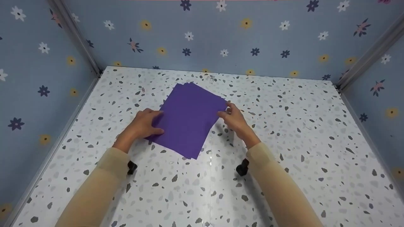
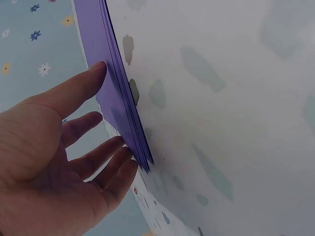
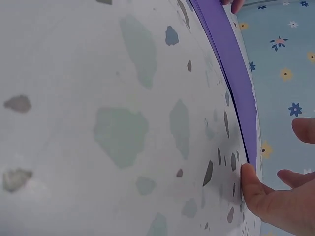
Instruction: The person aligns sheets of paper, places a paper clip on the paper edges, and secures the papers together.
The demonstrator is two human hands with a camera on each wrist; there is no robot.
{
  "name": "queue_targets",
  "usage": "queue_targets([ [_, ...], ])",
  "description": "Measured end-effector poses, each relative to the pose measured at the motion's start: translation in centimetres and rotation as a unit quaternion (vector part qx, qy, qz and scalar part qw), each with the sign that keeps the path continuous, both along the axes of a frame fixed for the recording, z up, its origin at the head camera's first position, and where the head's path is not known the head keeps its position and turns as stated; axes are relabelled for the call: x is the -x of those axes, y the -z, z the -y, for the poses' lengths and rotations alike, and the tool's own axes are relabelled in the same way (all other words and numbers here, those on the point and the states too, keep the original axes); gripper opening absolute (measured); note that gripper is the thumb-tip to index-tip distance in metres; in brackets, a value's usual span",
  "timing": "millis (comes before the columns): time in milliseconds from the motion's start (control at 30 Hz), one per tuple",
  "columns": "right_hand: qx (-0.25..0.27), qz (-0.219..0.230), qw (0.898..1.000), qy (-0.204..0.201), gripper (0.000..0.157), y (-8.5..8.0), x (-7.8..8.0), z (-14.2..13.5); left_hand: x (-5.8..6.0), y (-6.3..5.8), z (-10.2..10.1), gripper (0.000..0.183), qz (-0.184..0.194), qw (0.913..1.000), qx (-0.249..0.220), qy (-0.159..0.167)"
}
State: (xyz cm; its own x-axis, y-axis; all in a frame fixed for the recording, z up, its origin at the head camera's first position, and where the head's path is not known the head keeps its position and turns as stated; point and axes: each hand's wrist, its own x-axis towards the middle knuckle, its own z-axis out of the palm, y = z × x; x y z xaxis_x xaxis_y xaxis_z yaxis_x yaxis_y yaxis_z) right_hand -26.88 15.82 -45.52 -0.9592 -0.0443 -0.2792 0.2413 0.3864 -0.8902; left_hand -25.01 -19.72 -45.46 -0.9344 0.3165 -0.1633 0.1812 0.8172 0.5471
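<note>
Several purple sheets of paper [image 1: 189,116] lie in a slightly fanned stack on the speckled table, turned at an angle. My left hand [image 1: 143,123] is at the stack's left side, fingers spread. In the left wrist view its thumb [image 2: 83,88] lies against the purple top face and the other fingertips are at the layered edge. At the far right corner of the sheets is my right hand [image 1: 234,118], thumb and forefinger apart along the edge. The right wrist view shows one fingertip [image 3: 248,172] right at the corner, the other fingers held loosely off the paper.
A small paper clip [image 1: 143,89] lies on the white speckled table [image 1: 300,132] beyond the left hand. Flower-patterned walls [image 1: 214,34] enclose the table at the back and both sides, with metal posts [image 1: 371,52] in the corners. Black devices [image 1: 242,167] sit under both wrists.
</note>
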Motion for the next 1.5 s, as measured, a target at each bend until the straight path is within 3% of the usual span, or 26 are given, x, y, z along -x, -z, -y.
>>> queue_targets([
  [233, -0.044, -0.021, 0.998, -0.028, 0.077, 0.1, 0.2, 0.7, 0.0, 0.1, 0.1, 0.081, 0.002, 1.0, 0.0, -0.001],
  [967, -0.038, -0.047, 0.998, -0.023, 0.071, 0.6, 0.7, 1.0, 0.2, 0.0, -0.2, 0.079, -0.005, 1.0, 0.0, -0.004],
  [1500, -0.116, -0.103, 0.988, -0.024, 0.075, 1.0, 1.1, 1.5, 0.0, -0.2, -0.8, 0.081, 0.002, 0.9999, 0.003, -0.012],
])
